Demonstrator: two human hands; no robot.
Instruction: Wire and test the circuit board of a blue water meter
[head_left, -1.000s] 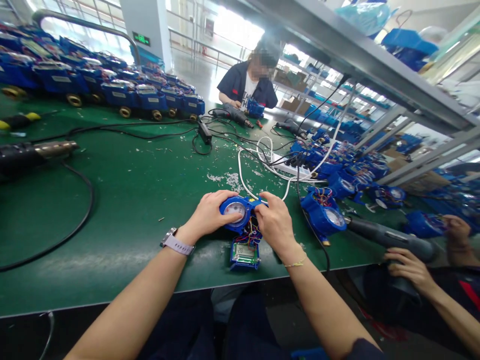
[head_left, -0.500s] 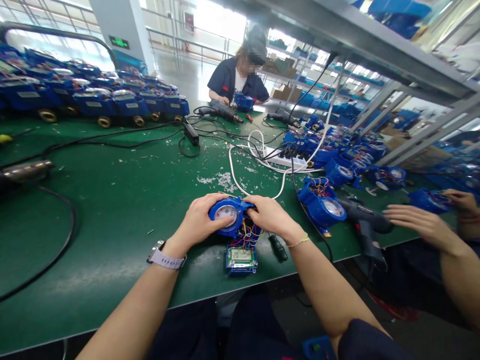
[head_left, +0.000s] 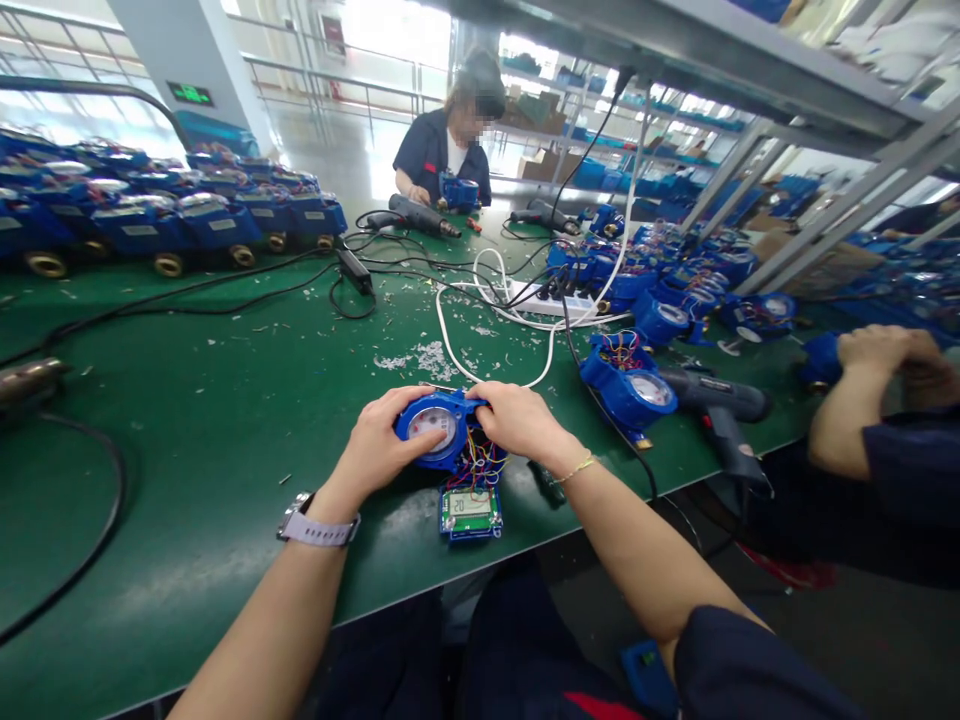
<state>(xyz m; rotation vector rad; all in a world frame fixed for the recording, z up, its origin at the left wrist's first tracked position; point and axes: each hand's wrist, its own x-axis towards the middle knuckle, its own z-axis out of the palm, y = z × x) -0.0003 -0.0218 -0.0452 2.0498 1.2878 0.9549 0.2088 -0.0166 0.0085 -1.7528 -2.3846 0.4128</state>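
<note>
A blue water meter (head_left: 433, 428) with a round white dial lies on the green table (head_left: 225, 400) in front of me. My left hand (head_left: 382, 445) grips its left side, fingers curled round the body. My right hand (head_left: 517, 420) is closed on its right side, above a bundle of coloured wires (head_left: 480, 468). These wires run down to a small green circuit board with a display (head_left: 470, 508), which lies flat near the table's front edge.
Another open blue meter (head_left: 630, 388) and a black heat gun (head_left: 716, 410) lie to the right, by a co-worker's arm (head_left: 862, 400). Rows of blue meters (head_left: 180, 215) stand at the back left. Cables and a power strip (head_left: 551, 300) cross the middle. A person (head_left: 446, 150) works at the far end.
The view has drifted, so things sit further left. My hands stay on the meter. The co-worker's hands left the heat gun on the table and drew back to the right.
</note>
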